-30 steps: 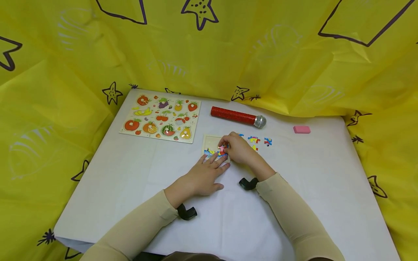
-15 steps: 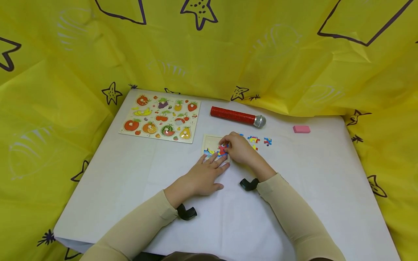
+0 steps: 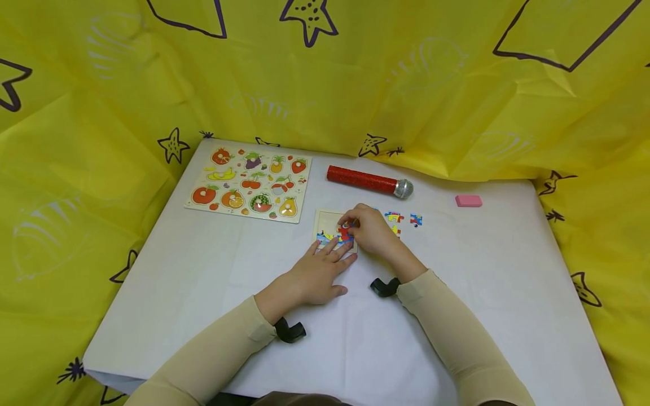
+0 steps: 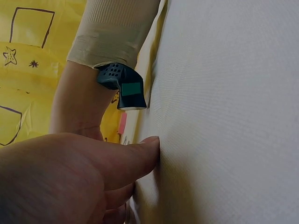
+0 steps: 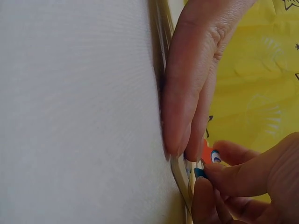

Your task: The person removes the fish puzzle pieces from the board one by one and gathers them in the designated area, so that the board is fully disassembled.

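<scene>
My right hand (image 3: 373,230) pinches a red jigsaw piece (image 5: 207,151) with a printed eye and a blue bit between thumb and fingers. In the head view it is over the right side of a small square wooden puzzle tray (image 3: 328,217). Joined pieces with a colourful picture fill the tray's lower part, while its upper left shows bare wood. My left hand (image 3: 316,277) lies flat with fingers spread, fingertips over the tray's near edge. The left wrist view shows its thumb (image 4: 135,156) against the white cloth. My fingers partly hide the tray's right side.
Several loose jigsaw pieces (image 3: 394,216) lie right of the tray. Behind are a fruit puzzle board (image 3: 249,183), a red microphone (image 3: 363,179) and a pink eraser-like block (image 3: 469,201). A yellow curtain (image 3: 325,84) hangs along the table's back edge.
The jigsaw piece in my right hand has turned, so more of its red face shows over the tray. My right hand has barely shifted; my left hand stays put.
</scene>
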A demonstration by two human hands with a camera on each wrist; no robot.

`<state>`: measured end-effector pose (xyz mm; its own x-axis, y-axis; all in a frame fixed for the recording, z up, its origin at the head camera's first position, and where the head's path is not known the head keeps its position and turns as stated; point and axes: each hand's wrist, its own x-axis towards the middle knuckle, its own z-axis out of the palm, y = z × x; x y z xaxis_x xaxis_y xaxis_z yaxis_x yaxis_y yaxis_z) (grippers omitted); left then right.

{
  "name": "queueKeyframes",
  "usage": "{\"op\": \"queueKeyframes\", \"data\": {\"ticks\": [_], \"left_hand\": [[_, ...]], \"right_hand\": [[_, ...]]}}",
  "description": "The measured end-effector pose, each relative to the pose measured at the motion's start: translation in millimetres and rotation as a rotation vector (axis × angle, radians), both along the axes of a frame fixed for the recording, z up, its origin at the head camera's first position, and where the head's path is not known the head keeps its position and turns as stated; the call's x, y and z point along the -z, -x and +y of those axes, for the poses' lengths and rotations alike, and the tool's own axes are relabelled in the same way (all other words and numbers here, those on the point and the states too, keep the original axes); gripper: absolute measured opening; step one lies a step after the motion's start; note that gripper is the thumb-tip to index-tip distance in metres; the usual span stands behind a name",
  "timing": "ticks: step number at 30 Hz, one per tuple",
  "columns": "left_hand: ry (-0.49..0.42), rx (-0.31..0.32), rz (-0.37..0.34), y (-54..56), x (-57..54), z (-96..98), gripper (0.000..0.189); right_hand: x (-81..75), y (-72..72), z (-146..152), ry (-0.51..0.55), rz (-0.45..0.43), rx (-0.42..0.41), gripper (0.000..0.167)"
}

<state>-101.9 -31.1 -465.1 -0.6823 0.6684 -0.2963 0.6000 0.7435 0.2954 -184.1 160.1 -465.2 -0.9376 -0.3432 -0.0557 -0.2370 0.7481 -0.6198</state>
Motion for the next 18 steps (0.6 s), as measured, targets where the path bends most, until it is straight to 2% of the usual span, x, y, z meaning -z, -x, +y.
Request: {"op": "queueKeyframes", "data": {"ticks": [11, 18], "left_hand": [[0.003, 0.002, 0.000, -1.5, -2.3, 0.1, 0.078], [0.002, 0.001, 0.004, -1.0, -2.3, 0.9, 0.078]], "right_hand": [[-3.2, -0.1, -1.8, 0.018, -0.046, 0.016, 0.021], [-3.2, 0.4, -3.0, 0.017, -0.032, 0.017, 0.022]]}}
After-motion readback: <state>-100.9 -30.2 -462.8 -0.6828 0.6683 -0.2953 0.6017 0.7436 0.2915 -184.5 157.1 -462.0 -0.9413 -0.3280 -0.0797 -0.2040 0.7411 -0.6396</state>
